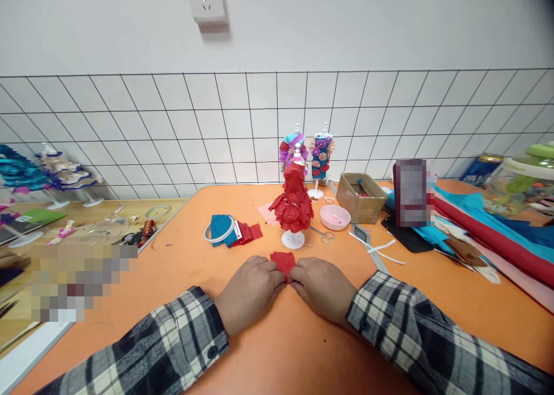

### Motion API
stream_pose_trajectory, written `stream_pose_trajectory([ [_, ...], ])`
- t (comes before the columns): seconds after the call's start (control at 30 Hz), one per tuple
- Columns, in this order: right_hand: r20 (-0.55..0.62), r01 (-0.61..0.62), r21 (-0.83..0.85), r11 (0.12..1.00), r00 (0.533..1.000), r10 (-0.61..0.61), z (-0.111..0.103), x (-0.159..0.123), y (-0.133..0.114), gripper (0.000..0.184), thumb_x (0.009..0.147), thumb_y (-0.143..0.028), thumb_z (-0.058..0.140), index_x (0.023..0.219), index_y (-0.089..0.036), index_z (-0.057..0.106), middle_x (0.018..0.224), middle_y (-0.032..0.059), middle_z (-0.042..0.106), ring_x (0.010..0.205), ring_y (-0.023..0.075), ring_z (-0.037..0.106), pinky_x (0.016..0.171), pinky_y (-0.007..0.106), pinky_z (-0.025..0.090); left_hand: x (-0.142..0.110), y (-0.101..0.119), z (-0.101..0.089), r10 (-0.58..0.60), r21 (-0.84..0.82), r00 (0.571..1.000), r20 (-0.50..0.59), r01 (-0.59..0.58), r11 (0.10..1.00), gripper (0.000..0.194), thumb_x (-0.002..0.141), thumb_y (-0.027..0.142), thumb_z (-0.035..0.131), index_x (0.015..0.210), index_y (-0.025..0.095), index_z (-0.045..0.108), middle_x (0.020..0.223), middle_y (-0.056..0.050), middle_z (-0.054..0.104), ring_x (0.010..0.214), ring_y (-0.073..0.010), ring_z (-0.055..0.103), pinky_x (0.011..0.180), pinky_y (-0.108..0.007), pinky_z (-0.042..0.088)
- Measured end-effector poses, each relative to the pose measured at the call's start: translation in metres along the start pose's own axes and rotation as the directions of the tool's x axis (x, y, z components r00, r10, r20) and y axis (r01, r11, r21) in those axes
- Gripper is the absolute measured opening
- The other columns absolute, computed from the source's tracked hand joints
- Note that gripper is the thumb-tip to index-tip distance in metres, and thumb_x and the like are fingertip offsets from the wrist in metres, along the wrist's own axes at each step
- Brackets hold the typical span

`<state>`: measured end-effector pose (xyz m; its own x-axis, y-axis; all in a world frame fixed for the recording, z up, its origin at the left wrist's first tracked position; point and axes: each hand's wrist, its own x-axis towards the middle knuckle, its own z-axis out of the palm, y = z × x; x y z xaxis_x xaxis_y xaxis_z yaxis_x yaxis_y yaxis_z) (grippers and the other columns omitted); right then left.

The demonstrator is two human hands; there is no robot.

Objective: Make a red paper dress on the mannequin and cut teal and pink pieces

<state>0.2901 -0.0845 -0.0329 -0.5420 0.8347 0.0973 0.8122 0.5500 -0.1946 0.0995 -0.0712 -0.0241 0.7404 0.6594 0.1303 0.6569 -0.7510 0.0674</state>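
Low over the orange table, my left hand and my right hand meet at a small piece of red crepe paper. The fingers of both hands are closed, pinching its near edge from either side. Just beyond stands a mini dress form in a ruffled red paper dress on a round white base. Small scissors lie to the right of that base. Left of it are folded red paper pieces, blue paper and a white ring.
Behind stand two more decorated dress forms. A pink bowl, a cardboard box, white strips and a phone-like object sit to the right, with coloured paper rolls. A wooden table adjoins at left.
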Motion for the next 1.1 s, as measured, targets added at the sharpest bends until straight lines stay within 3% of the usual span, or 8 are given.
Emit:
stream_pose_trajectory([
  [0.33, -0.005, 0.008, 0.003, 1.0, 1.0, -0.008, 0.002, 0.001, 0.005, 0.024, 0.096, -0.028, 0.046, 0.086, -0.02, 0.066, 0.088, 0.0035, 0.064, 0.086, 0.0178, 0.059, 0.07, 0.027, 0.036, 0.001, -0.001, -0.002, 0.023, -0.035, 0.999, -0.032, -0.024, 0.999, 0.02, 0.095, 0.022, 0.051, 0.091, 0.021, 0.071, 0.086, -0.004, 0.07, 0.081, -0.0201, 0.06, 0.077, -0.036, 0.043],
  [0.57, 0.026, -0.038, -0.008, 0.999, 0.999, 0.039, -0.002, 0.001, 0.004, 0.021, 0.097, -0.03, 0.046, 0.094, -0.022, 0.066, 0.085, 0.0027, 0.065, 0.079, 0.0171, 0.059, 0.063, 0.027, 0.033, 0.0, -0.004, 0.001, -0.001, -0.028, 1.0, -0.012, 0.0, 1.0, 0.022, 0.096, 0.021, 0.05, 0.089, 0.021, 0.071, 0.08, -0.004, 0.069, 0.078, -0.0193, 0.061, 0.078, -0.037, 0.042],
  [0.77, 0.041, -0.031, -0.02, 0.999, 0.999, 0.032, -0.001, 0.001, 0.004, 0.024, 0.097, -0.03, 0.046, 0.088, -0.021, 0.067, 0.088, 0.0037, 0.064, 0.084, 0.017, 0.059, 0.067, 0.027, 0.035, 0.001, 0.0, -0.001, -0.009, -0.012, 0.999, -0.033, 0.009, 1.0, 0.022, 0.095, 0.024, 0.051, 0.089, 0.019, 0.071, 0.086, -0.006, 0.068, 0.085, -0.0212, 0.06, 0.077, -0.035, 0.044],
  [1.1, 0.087, -0.034, -0.067, 0.997, 0.995, 0.039, -0.008, 0.0, 0.002, 0.028, 0.099, -0.033, 0.041, 0.096, -0.021, 0.067, 0.089, 0.0044, 0.066, 0.084, 0.018, 0.061, 0.067, 0.027, 0.039, 0.001, -0.004, 0.004, -0.005, 0.018, 1.0, -0.011, 0.005, 1.0, 0.024, 0.096, 0.021, 0.048, 0.091, 0.019, 0.072, 0.079, -0.006, 0.068, 0.078, -0.0201, 0.061, 0.075, -0.035, 0.045],
])
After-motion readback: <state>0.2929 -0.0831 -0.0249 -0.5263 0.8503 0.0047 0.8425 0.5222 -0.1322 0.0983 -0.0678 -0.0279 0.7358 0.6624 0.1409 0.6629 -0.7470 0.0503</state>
